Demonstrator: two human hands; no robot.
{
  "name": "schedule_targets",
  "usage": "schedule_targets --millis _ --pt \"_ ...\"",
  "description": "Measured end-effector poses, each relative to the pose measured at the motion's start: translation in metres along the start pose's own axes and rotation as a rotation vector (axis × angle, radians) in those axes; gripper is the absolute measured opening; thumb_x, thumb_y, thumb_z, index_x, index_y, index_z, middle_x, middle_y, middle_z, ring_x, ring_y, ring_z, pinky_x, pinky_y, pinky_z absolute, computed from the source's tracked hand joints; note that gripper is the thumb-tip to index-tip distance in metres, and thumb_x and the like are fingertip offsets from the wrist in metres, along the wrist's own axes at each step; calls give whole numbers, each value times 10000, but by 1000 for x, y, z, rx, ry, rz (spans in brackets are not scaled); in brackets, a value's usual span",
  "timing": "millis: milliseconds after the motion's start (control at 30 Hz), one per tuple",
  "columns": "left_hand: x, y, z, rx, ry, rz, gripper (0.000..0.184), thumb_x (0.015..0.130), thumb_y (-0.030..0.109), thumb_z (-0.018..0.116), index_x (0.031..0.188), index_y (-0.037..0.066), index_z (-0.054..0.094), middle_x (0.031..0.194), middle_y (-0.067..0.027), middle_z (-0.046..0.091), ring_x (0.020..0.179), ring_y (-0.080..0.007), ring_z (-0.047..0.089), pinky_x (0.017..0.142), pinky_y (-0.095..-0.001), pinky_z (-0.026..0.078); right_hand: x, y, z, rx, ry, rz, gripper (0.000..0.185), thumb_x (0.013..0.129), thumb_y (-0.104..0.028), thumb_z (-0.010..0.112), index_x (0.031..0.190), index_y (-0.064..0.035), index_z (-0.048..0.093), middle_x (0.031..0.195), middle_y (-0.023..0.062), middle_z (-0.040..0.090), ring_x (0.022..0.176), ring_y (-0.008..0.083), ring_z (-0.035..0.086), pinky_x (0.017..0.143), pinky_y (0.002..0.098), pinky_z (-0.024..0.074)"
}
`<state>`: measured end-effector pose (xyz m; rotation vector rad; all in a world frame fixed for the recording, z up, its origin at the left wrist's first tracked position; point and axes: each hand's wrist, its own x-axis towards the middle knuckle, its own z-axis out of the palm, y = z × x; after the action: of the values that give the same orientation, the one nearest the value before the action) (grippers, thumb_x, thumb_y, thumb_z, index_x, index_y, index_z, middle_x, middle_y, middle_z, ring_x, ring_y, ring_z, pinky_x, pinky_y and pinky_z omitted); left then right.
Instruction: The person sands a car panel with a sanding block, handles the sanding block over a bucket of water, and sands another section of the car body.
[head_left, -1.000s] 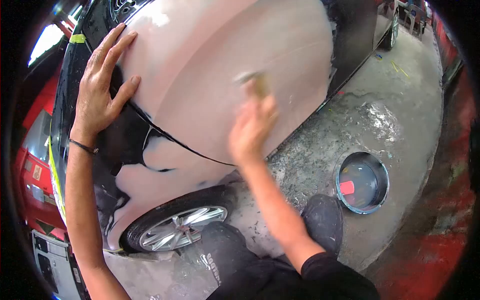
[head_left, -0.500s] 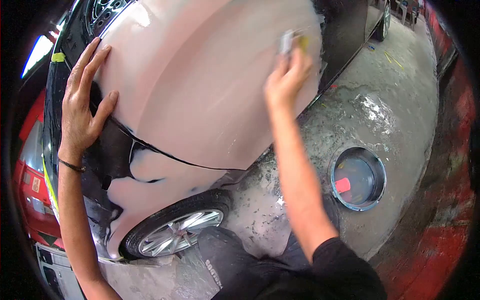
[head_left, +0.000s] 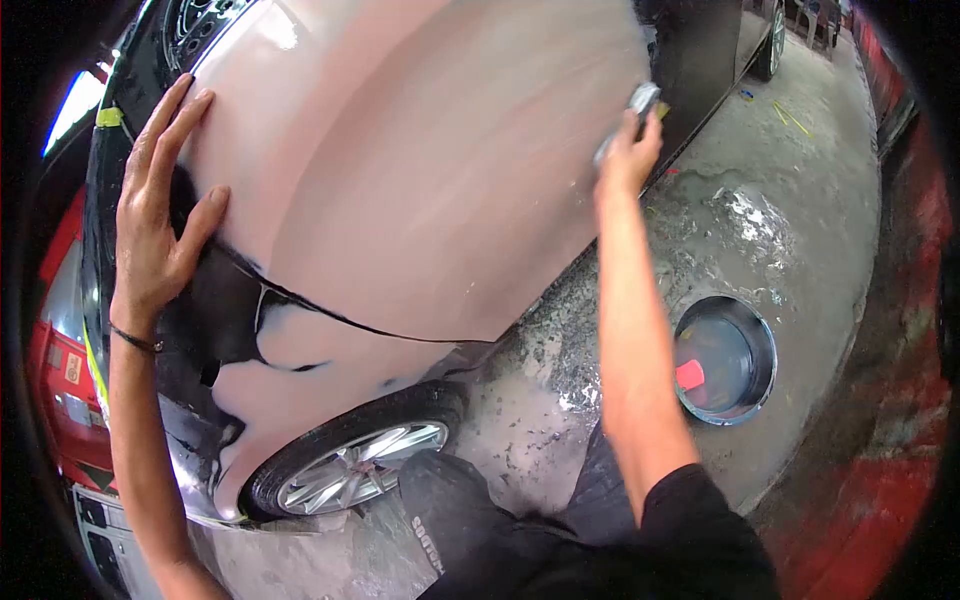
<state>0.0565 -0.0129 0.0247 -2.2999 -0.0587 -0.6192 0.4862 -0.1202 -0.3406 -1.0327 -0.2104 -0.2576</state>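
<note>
A car door coated in pinkish-beige primer fills the middle of the view, with wet streaks on its surface. My left hand rests on the door's edge at the left, fingers spread and the thumb apart. At the lower right edge of the door, my right hand grips a sanding block, pale grey with a bit of yellow at its side. The fingers partly hide the block, and its underside is not visible.
A dark bucket of cloudy water stands on the wet floor, with a red piece in it. Below the door is a car wheel. A red car stands at far left.
My right hand has moved right and slightly down with the sanding block, from the door's upper right area to its edge. My left hand stays on the panel.
</note>
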Motion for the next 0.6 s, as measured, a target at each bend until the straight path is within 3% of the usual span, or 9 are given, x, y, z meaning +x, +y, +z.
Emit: schedule_targets --millis 67,100,133,233,300,400,467,600 --pt "-1 1 -1 -26 -11 4 750 1026 412 704 1729 213 530 1837 -150 424 1688 -398 405 1384 -597 320 -97 -19 16 -156 39 -129 539 1159 -148 637 1660 16 527 1634 281 557 1549 458 513 1299 563 412" --pt "1 3 -2 -21 3 11 739 1023 401 711 1719 218 541 1830 -141 437 1678 -396 421 1378 -594 336 -158 -33 25 -85 13 -151 528 1174 -173 611 1670 -10 532 1682 283 526 1572 479 481 1310 592 384" --pt "1 5 -2 -16 15 16 729 1019 389 717 1709 224 553 1824 -132 450 1668 -394 436 1371 -592 351 -213 -64 27 -105 -24 -307 533 1179 -210 606 1677 -33 539 1738 285 469 1588 479 459 1313 616 350" --pt "1 10 -3 -23 11 9 721 1016 375 726 1700 218 563 1818 -129 460 1659 -395 450 1364 -577 369 -312 -81 19 -138 -142 -225 575 1139 -251 677 1690 -133 562 1696 310 484 1535 479 479 1292 614 320" --pt "4 12 -5 -12 6 3 721 1016 371 727 1700 216 563 1819 -131 458 1661 -394 447 1365 -570 370 -271 -62 12 -167 -137 -275 554 1143 -231 670 1674 -114 571 1693 313 482 1511 450 510 1275 597 354" --pt "4 2 -3 24 1 28 725 1019 399 721 1707 234 560 1817 -129 461 1661 -392 450 1367 -580 377 -140 9 1 -132 2 -15 555 1157 -226 657 1666 -43 534 1649 307 518 1452 451 563 1213 542 455" --pt "2 -6 1 15 1 44 727 1028 455 717 1711 268 553 1816 -124 462 1650 -398 466 1364 -588 387 -64 64 -10 -298 113 -232 532 1170 -245 647 1629 -4 528 1579 282 554 1409 453 594 1207 528 476" --pt "-8 -14 12 32 49 37 691 1054 498 702 1703 309 561 1807 -87 480 1650 -392 466 1366 -590 389 -101 16 -10 4 27 199 517 1188 -243 617 1618 28 519 1615 267 538 1455 422 576 1239 523 464"
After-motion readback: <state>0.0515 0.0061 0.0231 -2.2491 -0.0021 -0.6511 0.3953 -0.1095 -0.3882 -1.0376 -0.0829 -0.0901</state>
